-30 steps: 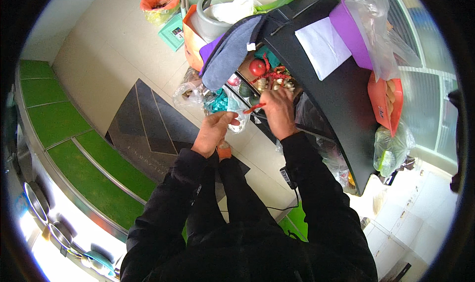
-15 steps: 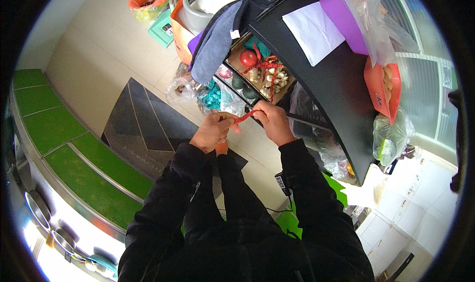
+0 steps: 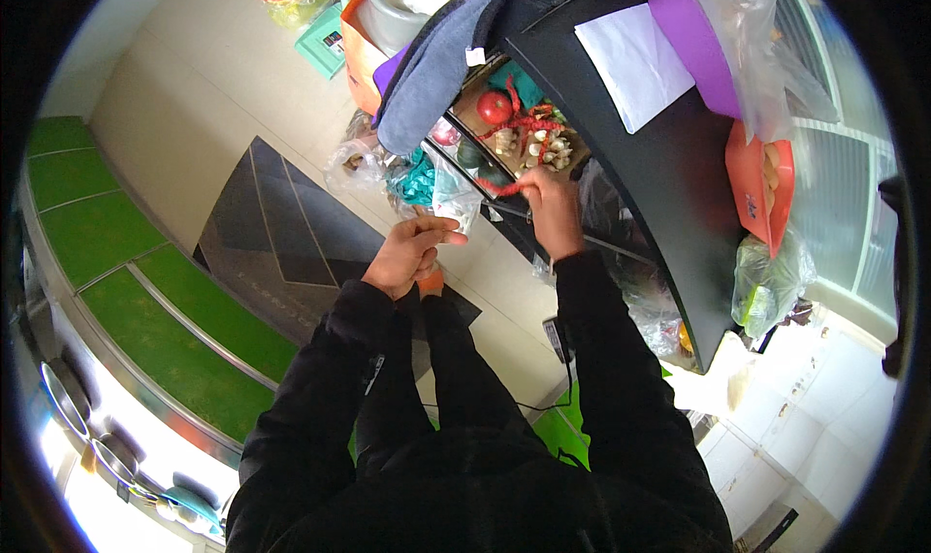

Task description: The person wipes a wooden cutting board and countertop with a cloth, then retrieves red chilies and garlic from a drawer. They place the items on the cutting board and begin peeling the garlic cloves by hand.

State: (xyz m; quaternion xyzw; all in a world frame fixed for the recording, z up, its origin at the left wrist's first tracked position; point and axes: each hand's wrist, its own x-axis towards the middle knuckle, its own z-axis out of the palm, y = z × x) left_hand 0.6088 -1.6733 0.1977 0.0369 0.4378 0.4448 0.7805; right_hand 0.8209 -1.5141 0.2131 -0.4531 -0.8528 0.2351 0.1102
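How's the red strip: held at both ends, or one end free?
One end free: right hand grips the red strip; left hand is apart.

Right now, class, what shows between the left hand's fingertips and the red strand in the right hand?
In the head view, part of a clear plastic bag shows behind the gap between the left hand and the red strand.

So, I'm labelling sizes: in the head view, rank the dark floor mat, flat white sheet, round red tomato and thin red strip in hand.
Dark floor mat
Flat white sheet
Unranked, too alike: red strip longer, tomato broader
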